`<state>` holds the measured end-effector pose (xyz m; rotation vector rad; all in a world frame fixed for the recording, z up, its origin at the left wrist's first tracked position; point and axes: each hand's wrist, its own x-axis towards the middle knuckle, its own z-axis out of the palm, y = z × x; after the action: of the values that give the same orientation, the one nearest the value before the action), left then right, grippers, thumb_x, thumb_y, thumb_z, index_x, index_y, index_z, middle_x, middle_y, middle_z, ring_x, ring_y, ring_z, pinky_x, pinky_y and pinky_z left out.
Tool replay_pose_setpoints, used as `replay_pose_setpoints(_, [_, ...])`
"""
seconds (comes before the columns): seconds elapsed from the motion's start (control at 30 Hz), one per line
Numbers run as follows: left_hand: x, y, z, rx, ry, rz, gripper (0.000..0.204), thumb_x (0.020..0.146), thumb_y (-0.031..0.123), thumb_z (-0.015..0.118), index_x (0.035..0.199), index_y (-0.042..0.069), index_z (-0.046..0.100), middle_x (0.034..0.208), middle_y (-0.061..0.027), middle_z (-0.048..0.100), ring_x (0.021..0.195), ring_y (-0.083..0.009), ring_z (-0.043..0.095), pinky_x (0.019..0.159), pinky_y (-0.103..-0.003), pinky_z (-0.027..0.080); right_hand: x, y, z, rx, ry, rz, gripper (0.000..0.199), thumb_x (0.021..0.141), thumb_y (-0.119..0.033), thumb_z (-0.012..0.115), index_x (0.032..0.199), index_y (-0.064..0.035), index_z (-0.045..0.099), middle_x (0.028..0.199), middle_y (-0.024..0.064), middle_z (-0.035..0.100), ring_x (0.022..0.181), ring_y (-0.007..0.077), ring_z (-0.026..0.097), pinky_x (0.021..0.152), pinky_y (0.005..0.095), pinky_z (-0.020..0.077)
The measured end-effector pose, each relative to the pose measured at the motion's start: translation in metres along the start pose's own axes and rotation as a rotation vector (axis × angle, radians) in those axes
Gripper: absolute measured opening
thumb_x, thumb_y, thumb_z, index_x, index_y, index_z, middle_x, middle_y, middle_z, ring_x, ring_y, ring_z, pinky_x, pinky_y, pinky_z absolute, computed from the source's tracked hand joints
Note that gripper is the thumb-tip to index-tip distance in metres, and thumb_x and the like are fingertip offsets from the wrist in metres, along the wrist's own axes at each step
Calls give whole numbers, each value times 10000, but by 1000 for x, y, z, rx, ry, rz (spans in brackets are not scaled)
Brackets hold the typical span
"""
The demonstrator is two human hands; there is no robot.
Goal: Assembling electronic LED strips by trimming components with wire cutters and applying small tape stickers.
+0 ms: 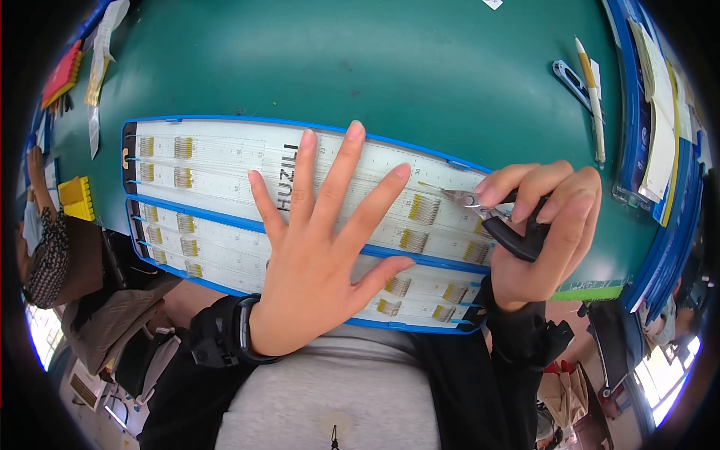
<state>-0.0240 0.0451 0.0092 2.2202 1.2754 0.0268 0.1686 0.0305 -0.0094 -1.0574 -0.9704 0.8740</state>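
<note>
Green tabletop [262, 60] below: across open blue-framed case [225, 220], rests wide-spread left hand [307, 274]; grips black-handled pliers [508, 236] in right hand [564, 238], tips to thin yellowish strand [429, 184] (apparently trimming or grasping it). Likely calls next for steady, controlled squeeze.

Bright, fairly even light leaves a soft pale sheen on the smooth dark-green desk [420, 67]. Glaring white windows [666, 384] burn out at both lower sides. Fisheye distortion bows the long white plastic case with blue edges [232, 220]; blackness fills the corners.
</note>
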Motion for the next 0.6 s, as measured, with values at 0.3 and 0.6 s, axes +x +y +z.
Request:
replay_pose_setpoints(0.3, [-1,-2,1,17,8,20,684,726,410,748,1335,190,526,1561,-184,190,1439,-442,98,1027,-722,-28,1,4,4,37,55,-49,323,1033,-288,298,845,-35,367,715,128,463,630,264,591,622,360,515])
replay_pose_setpoints(0.6, [-1,-3,2,18,-5,20,685,733,423,743,1344,204,523,1563,-182,186,1441,-440,92,1027,-723,-30,1,5,4,62,92,-46,323,1033,-293,303,840,-41,362,716,126,467,643,270,598,622,348,507])
